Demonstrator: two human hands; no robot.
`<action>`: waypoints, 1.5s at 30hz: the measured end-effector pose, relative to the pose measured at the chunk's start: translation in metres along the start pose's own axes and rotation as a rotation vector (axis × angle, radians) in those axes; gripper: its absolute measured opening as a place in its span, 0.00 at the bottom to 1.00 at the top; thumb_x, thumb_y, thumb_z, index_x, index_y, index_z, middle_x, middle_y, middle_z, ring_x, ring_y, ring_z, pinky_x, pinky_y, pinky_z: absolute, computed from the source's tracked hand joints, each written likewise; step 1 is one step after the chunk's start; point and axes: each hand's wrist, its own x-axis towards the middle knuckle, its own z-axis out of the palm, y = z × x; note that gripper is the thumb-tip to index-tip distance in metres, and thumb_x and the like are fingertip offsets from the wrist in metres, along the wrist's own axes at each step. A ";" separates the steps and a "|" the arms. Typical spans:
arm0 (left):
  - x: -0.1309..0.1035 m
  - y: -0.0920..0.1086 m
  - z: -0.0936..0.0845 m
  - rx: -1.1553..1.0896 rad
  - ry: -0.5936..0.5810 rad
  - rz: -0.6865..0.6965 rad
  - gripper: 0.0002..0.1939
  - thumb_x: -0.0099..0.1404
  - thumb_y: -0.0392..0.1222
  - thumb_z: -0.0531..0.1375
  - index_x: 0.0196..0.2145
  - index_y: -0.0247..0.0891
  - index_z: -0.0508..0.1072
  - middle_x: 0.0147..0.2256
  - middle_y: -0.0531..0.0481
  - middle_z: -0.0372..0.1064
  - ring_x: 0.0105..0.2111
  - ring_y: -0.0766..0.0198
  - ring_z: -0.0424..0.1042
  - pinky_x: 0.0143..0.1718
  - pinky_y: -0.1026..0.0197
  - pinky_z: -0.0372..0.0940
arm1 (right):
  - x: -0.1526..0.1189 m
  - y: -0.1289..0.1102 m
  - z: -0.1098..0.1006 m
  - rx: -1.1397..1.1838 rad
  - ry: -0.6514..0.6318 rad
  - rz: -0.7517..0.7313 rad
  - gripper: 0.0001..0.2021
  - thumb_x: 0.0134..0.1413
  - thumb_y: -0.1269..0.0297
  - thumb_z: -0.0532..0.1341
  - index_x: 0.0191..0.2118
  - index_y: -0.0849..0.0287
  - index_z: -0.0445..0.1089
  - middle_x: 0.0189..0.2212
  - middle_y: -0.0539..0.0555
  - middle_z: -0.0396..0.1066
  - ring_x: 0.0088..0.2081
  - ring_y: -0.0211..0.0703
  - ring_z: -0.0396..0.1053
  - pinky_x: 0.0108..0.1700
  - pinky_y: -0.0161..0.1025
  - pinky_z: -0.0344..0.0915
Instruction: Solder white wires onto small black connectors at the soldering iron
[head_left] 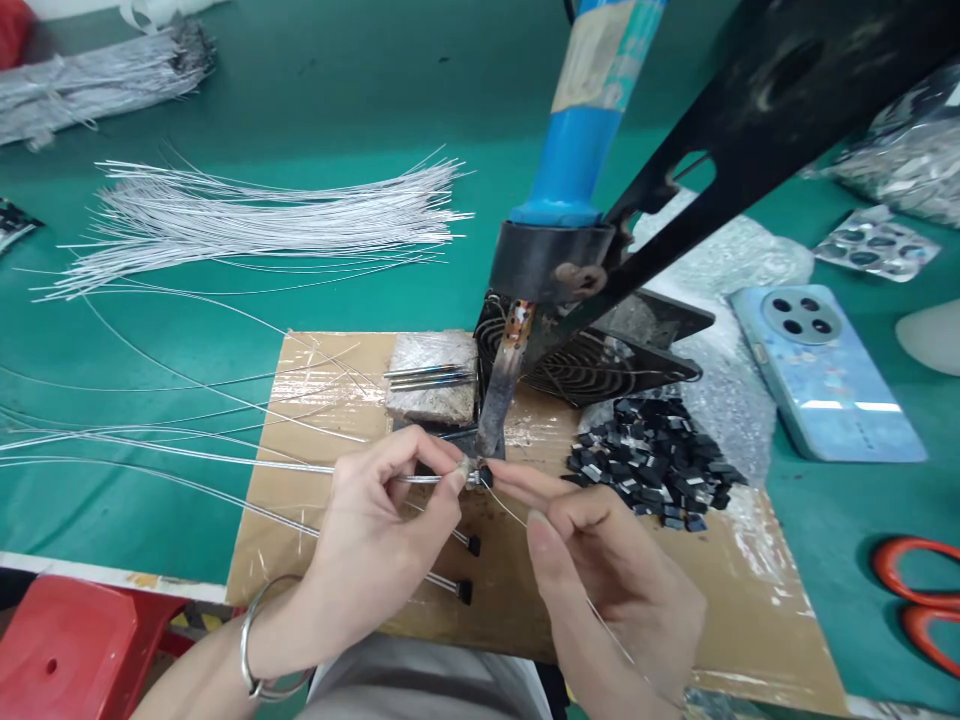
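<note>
Left hand (pixel 375 540) pinched shut on thin silver wire (pixel 225 458), running off leftward. Right hand (pixel 600 570) pinched on fine solder strand (pixel 517 515). At meeting fingertips: small black component (pixel 486 477), boxy, dark, touching wire end. Just beyond: soldering iron tip (pixel 495 415), scorched, pointing down. Right of right hand: heap of black components (pixel 652 462). Far left: white wire bundle (pixel 262 215).

no text, label or number can be read on anything here.

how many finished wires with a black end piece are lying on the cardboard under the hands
2 finished wires: one just below the left hand, the other nearer the cardboard front edge. More may be hidden beneath the hands.
</note>
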 end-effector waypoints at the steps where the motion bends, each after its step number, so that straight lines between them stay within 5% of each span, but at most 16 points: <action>1: 0.001 0.001 0.000 0.002 -0.001 -0.004 0.06 0.63 0.36 0.62 0.28 0.36 0.74 0.32 0.48 0.76 0.30 0.62 0.72 0.28 0.63 0.61 | 0.001 0.000 0.000 0.002 0.002 0.006 0.11 0.66 0.65 0.60 0.30 0.54 0.65 0.47 0.53 0.80 0.48 0.45 0.79 0.53 0.41 0.74; 20: 0.009 0.012 -0.001 -0.024 0.010 0.010 0.05 0.62 0.33 0.62 0.28 0.36 0.73 0.31 0.50 0.76 0.33 0.62 0.74 0.29 0.64 0.61 | 0.007 -0.004 0.003 -0.020 0.018 0.005 0.10 0.64 0.64 0.62 0.30 0.53 0.66 0.47 0.57 0.80 0.47 0.48 0.79 0.53 0.45 0.73; 26: 0.008 0.012 -0.002 -0.029 0.013 0.021 0.05 0.63 0.33 0.62 0.28 0.37 0.73 0.31 0.51 0.76 0.34 0.63 0.74 0.30 0.64 0.63 | 0.008 -0.004 0.002 -0.029 0.021 -0.023 0.09 0.63 0.67 0.62 0.30 0.50 0.67 0.47 0.49 0.80 0.47 0.44 0.79 0.53 0.41 0.72; 45: 0.008 0.010 -0.003 -0.038 0.012 0.018 0.05 0.63 0.33 0.62 0.29 0.37 0.73 0.31 0.51 0.75 0.35 0.62 0.75 0.31 0.63 0.63 | 0.009 -0.002 0.002 -0.007 0.019 -0.022 0.09 0.62 0.66 0.62 0.30 0.50 0.67 0.46 0.49 0.80 0.47 0.47 0.79 0.54 0.45 0.73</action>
